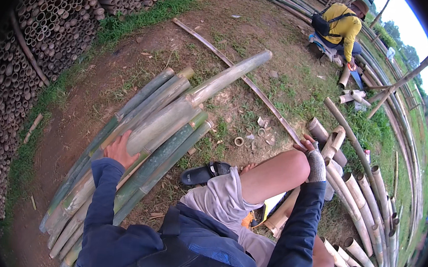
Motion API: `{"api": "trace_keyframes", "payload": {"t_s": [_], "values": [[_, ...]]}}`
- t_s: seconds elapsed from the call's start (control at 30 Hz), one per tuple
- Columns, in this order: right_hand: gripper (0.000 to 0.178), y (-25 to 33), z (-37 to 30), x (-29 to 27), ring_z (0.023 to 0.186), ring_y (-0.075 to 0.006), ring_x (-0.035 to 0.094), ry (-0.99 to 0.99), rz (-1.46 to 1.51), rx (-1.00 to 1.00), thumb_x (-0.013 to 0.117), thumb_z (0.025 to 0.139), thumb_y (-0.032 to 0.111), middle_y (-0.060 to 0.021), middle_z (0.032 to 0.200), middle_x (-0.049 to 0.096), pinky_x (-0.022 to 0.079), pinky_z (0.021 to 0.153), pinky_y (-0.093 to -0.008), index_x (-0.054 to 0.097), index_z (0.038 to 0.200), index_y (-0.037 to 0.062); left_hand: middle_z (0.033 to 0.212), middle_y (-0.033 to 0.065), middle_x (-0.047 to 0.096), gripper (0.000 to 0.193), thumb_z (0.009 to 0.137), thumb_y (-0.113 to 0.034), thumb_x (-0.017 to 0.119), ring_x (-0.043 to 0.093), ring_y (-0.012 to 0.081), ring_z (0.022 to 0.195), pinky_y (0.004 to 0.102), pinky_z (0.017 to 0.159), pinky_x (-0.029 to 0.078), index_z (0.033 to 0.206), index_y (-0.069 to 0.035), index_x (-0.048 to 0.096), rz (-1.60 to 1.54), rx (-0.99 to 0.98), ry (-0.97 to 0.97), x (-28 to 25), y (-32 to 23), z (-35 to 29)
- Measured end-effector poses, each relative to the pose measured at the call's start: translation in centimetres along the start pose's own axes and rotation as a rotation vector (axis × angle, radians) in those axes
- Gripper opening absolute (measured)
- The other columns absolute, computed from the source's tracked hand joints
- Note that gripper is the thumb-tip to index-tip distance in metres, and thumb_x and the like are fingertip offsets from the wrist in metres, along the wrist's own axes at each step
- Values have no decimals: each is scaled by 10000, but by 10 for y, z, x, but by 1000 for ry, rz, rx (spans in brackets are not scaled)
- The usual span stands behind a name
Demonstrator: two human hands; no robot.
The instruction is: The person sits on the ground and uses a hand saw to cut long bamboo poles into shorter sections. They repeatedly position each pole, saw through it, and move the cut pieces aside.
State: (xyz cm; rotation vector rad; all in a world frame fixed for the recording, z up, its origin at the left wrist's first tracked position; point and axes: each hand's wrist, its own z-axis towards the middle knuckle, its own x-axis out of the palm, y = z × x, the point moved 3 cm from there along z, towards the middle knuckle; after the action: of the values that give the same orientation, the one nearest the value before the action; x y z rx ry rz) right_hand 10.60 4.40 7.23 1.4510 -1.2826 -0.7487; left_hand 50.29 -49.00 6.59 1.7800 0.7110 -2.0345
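Note:
My left hand (120, 151) lies over a thick bamboo pole (167, 119) on top of a bundle, fingers on one side and thumb on the other. That pole's far end reaches well beyond the others. Beneath and beside it lie several green and brown bamboo poles (143, 97). At my raised knee, my right hand (314, 161), in a grey fingerless glove, has its bent fingers at the near end of a long narrow strip (278, 113). The strip runs away to the far left and crosses behind the thick pole. My fingers partly hide its near end.
Cut bamboo poles (358, 197) fan out on my right. A stack of bamboo (50, 22) stands at the far left. A co-worker in yellow (340, 25) crouches at the back right by a saw (355, 77). Bamboo rings (239, 141) lie on the ground near my sandal (203, 174).

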Motion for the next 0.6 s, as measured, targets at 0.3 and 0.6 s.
{"api": "trace_keyframes", "payload": {"t_s": [0.3,0.6], "values": [[481,-78,30,-77,1171,-187,670,-89,114,36,583,1119,327,-81,1333,680,538,1003,-343,541,1508,47,1298,241,718,924,695,-468,926,685,465,1190,554,1059,521,1489,-204,533,-61,-202,224,17,49,-6],[348,-152,43,-162,1102,-173,669,57,159,-41,498,1152,217,-64,1253,689,533,949,-307,582,1443,46,1388,185,656,967,656,-474,970,563,398,1360,526,1141,455,1482,-176,563,-59,-324,199,71,79,-33]]}}
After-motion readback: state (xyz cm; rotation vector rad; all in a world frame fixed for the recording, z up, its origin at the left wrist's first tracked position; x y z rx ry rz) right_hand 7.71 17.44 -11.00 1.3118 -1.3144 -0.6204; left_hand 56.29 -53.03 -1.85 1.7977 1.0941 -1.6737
